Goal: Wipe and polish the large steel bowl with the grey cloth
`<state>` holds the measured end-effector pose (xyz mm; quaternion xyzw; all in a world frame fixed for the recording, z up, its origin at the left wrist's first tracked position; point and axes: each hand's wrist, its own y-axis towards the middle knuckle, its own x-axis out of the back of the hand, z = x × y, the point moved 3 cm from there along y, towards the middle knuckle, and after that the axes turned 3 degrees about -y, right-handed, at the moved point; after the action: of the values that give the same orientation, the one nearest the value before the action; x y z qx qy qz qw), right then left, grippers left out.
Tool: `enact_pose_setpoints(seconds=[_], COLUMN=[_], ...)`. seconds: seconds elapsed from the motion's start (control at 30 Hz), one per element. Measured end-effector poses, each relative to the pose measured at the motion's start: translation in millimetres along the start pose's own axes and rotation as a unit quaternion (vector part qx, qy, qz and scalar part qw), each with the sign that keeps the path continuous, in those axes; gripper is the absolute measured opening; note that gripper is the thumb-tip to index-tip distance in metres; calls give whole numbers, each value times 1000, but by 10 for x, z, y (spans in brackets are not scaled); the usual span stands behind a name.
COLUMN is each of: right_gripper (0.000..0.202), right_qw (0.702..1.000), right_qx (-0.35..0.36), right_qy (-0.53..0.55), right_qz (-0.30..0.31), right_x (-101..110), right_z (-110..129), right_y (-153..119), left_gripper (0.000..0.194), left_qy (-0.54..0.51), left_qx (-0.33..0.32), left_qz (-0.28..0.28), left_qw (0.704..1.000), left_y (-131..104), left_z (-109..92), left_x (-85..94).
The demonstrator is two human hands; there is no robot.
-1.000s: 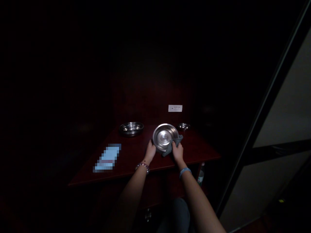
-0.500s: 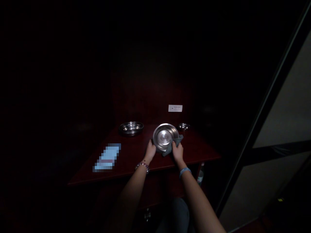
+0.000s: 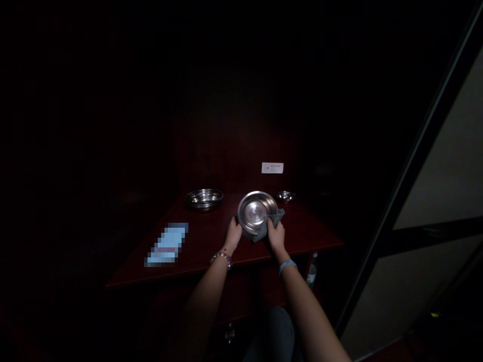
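A shiny steel bowl (image 3: 253, 210) is held tilted above the dark red desk (image 3: 204, 246), its inside facing me. My left hand (image 3: 234, 233) grips its lower left rim, thumb up and the other fingers hidden behind. At the lower right rim, my right hand (image 3: 276, 234) is closed on a grey-green cloth (image 3: 261, 232), which is folded over the bowl's edge. Stacked steel bowls (image 3: 204, 199) stand at the back left of the desk. A smaller steel bowl (image 3: 286, 196) sits behind the held one, to the right.
A blurred-out, light blue flat object (image 3: 166, 245) lies at the desk's left front. On the back wall is a white power socket (image 3: 272, 168). Below the desk's right edge stands a bottle (image 3: 311, 271). A pale panel with a dark frame (image 3: 433, 191) rises at the right.
Almost nothing differs. Both hands keep their hold on the bowl and cloth in the same place, and the other bowls have not moved.
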<state>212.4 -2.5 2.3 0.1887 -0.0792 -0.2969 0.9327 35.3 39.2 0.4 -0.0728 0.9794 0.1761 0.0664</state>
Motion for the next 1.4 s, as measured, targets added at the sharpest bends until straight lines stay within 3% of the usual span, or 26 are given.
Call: enact_pose_setpoints(seconds=[0.9,1.4], right_gripper=[29,32], right_qw=[1000,1000], right_qx=[-4,-8], right_qy=[-6,5], right_qz=[-3,5], right_x=[4,-7], right_z=[-12,-29], right_y=[6,18], left_gripper=[32,38], left_qy=[6,5], left_qx=[-3,3], left_qz=[13,-7], left_qw=[1000,1000], left_y=[-22,-22], left_z=[-38,-42], left_x=[-26,-20])
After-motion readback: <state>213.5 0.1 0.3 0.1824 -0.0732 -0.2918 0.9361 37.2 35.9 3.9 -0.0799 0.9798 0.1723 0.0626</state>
